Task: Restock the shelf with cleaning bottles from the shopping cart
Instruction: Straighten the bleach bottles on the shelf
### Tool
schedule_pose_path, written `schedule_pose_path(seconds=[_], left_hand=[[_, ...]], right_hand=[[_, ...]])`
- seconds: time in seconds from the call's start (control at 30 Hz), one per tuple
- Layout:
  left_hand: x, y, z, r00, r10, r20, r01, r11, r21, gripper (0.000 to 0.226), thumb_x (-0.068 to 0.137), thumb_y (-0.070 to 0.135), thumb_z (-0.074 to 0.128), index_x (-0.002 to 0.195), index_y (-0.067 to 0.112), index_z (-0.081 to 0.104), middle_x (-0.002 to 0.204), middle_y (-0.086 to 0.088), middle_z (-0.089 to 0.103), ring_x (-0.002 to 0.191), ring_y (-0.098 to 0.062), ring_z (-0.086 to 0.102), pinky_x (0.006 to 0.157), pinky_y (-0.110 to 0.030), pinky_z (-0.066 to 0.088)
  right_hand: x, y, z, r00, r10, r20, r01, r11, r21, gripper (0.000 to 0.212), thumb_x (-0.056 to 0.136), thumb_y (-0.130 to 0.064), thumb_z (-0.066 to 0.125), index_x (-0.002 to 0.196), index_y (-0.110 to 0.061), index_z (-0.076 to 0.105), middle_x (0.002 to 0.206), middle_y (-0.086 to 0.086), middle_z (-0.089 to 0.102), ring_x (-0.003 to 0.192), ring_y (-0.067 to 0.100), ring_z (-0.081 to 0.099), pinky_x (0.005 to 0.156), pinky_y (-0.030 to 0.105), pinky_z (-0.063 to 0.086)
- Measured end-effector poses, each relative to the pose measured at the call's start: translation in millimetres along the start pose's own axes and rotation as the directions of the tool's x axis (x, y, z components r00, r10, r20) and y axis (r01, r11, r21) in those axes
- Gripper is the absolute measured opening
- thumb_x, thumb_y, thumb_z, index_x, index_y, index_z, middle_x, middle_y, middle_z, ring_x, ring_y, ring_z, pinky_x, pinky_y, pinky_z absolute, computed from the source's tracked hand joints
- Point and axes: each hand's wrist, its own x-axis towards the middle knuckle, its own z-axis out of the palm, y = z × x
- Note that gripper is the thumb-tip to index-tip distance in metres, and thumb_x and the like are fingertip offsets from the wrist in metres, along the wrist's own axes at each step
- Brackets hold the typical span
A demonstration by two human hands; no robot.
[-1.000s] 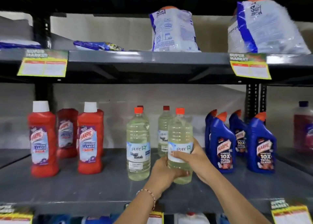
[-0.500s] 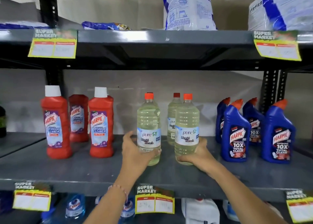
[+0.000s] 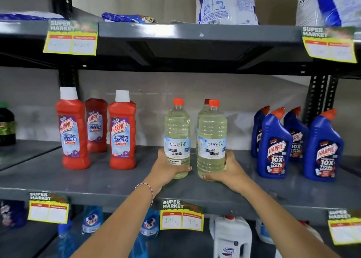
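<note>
Two clear liquid bleach bottles with orange caps stand upright on the grey middle shelf [image 3: 97, 179]. My left hand [image 3: 166, 170] wraps the base of the left bleach bottle [image 3: 177, 132]. My right hand [image 3: 228, 170] grips the base of the right bleach bottle [image 3: 212, 132]. A third bleach bottle [image 3: 202, 113] stands behind the right one, mostly hidden. The shopping cart is out of view.
Red Harpic bathroom cleaner bottles [image 3: 122, 132] stand to the left, blue Harpic toilet cleaner bottles [image 3: 274, 146] to the right. Detergent bags [image 3: 224, 4] sit on the upper shelf. Price tags [image 3: 181, 216] hang on the shelf edges. Colin sprays [image 3: 91, 220] and a white jug [image 3: 232, 238] fill the lower shelf.
My left hand left the right bottle and took the left bottle's base. My right hand slid down to the right bottle's base. The view tilted down and moved closer.
</note>
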Motion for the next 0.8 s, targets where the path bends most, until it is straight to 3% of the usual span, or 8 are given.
schedule_pose_path(seconds=[0.1,0.27,0.33,0.43,0.53,0.73,0.8], left_hand=[[0.7,-1.5,-0.1,1.0,-0.006,0.015,0.006,1.0,-0.011,0.1,0.044,0.03,0.094,0.127,0.02,0.038,0.114,0.007,0.066,0.106,-0.01,0.064,0.099,-0.039,0.053],[0.6,0.2,-1.7,0.999,-0.011,0.036,0.01,1.0,0.004,0.093,0.05,0.028,0.094,0.121,0.023,0.035,0.11,0.012,0.062,0.102,-0.003,0.061,0.091,-0.029,0.05],[0.2,-0.7,-1.6,1.0,-0.008,0.029,0.007,1.0,0.012,0.094,0.05,0.029,0.094,0.124,0.022,0.036,0.111,0.012,0.062,0.104,-0.007,0.061,0.095,-0.032,0.05],[-0.7,-2.2,-0.9,1.0,-0.005,0.012,0.005,1.0,0.012,0.093,0.051,0.028,0.093,0.125,0.022,0.038,0.111,0.011,0.065,0.106,-0.011,0.063,0.098,-0.036,0.051],[-0.9,-4.1,0.4,1.0,0.015,-0.011,-0.015,1.0,0.002,0.089,0.052,0.025,0.093,0.124,0.023,0.04,0.111,0.008,0.067,0.104,-0.011,0.065,0.094,-0.034,0.053],[-2.9,-7.2,-0.6,0.995,0.019,-0.098,-0.02,1.0,-0.011,0.082,0.046,0.021,0.094,0.117,0.025,0.052,0.105,0.008,0.071,0.097,-0.01,0.068,0.087,-0.032,0.056],[-3.7,-8.0,-1.7,0.992,0.002,-0.126,-0.006,0.999,-0.032,0.086,0.045,0.02,0.095,0.117,0.025,0.048,0.102,0.011,0.069,0.094,-0.005,0.066,0.077,-0.024,0.053]], right_hand=[[0.1,1.4,-0.4,1.0,0.002,0.006,-0.002,1.0,0.02,0.104,0.037,-0.042,0.096,0.125,-0.02,0.044,0.108,-0.01,0.071,0.099,0.007,0.07,0.085,0.028,0.058],[2.2,2.9,-1.6,1.0,0.001,0.03,-0.002,1.0,0.03,0.104,0.039,-0.038,0.098,0.128,-0.015,0.048,0.112,-0.003,0.073,0.103,0.013,0.071,0.095,0.041,0.057],[1.1,2.8,-2.5,1.0,0.008,0.029,-0.009,0.999,0.037,0.105,0.039,-0.039,0.098,0.127,-0.018,0.045,0.112,-0.007,0.071,0.102,0.008,0.069,0.09,0.034,0.057],[-2.3,1.4,-4.6,0.999,0.006,0.047,-0.009,0.998,0.065,0.101,0.04,-0.038,0.098,0.123,-0.026,0.042,0.106,-0.014,0.069,0.091,-0.007,0.068,0.072,0.015,0.053],[-3.7,1.0,-4.1,0.997,-0.004,0.078,-0.003,0.996,0.086,0.097,0.045,-0.033,0.098,0.124,-0.029,0.042,0.108,-0.016,0.069,0.093,-0.007,0.067,0.069,0.011,0.051],[-0.6,3.4,-0.7,0.995,-0.015,0.099,0.006,0.996,0.089,0.091,0.043,-0.036,0.096,0.121,-0.027,0.049,0.11,-0.008,0.073,0.1,0.004,0.07,0.087,0.027,0.056],[0.3,5.0,-0.5,0.994,-0.029,0.109,0.019,0.995,0.096,0.083,0.044,-0.034,0.096,0.117,-0.03,0.057,0.108,-0.008,0.077,0.098,0.006,0.073,0.093,0.034,0.058]])
